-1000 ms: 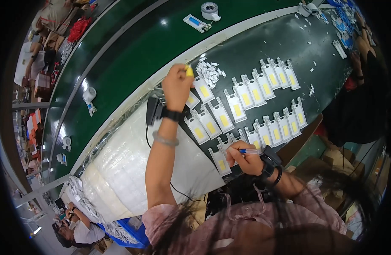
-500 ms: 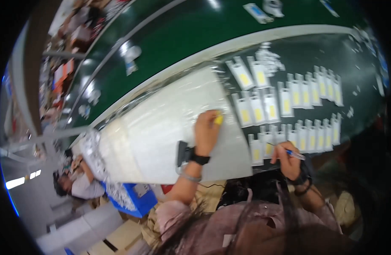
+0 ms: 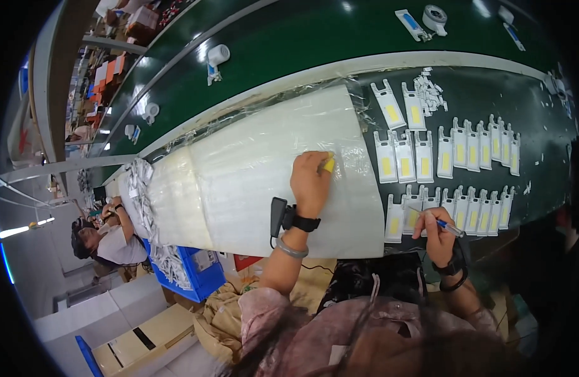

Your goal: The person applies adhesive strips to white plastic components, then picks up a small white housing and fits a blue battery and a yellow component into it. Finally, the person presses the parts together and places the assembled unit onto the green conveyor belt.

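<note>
Right hand (image 3: 435, 231) grips one pen-like tool (image 3: 454, 230) over the front row of white panels (image 3: 394, 218) on the bench (image 3: 541, 141); two more sit at the back, three just below those. Left hand (image 3: 311, 182) curls over one white sheet (image 3: 264, 169), one yellow bit (image 3: 329, 165) there, can't tell if gripped.

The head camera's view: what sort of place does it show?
Probably a factory assembly workshop: rows of white pieces with yellow patches lie on a dark worktop, a long green surface like a conveyor runs alongside, and a blue crate holds pale parts.
</note>
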The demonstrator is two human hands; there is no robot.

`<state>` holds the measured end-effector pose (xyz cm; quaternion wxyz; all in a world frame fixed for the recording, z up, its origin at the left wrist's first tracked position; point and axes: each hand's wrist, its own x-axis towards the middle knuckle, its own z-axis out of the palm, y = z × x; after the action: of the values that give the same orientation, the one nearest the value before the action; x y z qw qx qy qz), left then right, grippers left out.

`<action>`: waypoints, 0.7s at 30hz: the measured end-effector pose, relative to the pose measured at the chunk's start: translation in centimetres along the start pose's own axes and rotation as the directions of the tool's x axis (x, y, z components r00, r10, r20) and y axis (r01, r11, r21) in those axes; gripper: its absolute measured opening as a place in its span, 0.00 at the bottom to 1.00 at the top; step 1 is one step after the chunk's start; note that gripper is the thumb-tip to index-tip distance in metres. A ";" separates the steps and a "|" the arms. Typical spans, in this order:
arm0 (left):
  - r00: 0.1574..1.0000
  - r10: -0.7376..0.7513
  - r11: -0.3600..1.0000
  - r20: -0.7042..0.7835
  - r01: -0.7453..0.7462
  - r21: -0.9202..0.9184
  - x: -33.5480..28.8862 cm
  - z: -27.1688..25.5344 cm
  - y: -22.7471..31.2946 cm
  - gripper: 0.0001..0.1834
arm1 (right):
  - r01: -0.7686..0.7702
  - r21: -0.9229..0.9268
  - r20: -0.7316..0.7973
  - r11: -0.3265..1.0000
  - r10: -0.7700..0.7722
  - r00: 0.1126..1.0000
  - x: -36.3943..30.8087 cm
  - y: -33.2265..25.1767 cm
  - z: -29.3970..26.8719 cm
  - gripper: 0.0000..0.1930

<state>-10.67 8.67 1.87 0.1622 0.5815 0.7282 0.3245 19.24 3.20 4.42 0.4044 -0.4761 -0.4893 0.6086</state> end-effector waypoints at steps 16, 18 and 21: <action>0.958 0.284 0.955 -0.035 -0.279 0.099 -1.1 1.9 1.6 0.15 | 0.477 -0.586 0.309 0.655 -0.363 0.879 -0.3 0.1 -3.4 0.12; 0.972 0.231 0.967 0.053 -0.223 -0.122 -3.4 2.6 4.6 0.17 | 0.489 -0.628 0.338 0.605 -0.354 0.872 -1.0 1.2 -3.6 0.10; 0.918 0.363 0.910 0.158 -0.313 -0.271 -6.8 5.2 7.8 0.23 | 0.511 -0.680 0.393 0.526 -0.327 0.859 -1.9 2.5 -3.9 0.10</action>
<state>0.13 4.59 2.24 0.2467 0.7056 0.5505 0.3717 23.42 1.67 2.05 0.2432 -0.3989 -0.8404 0.2748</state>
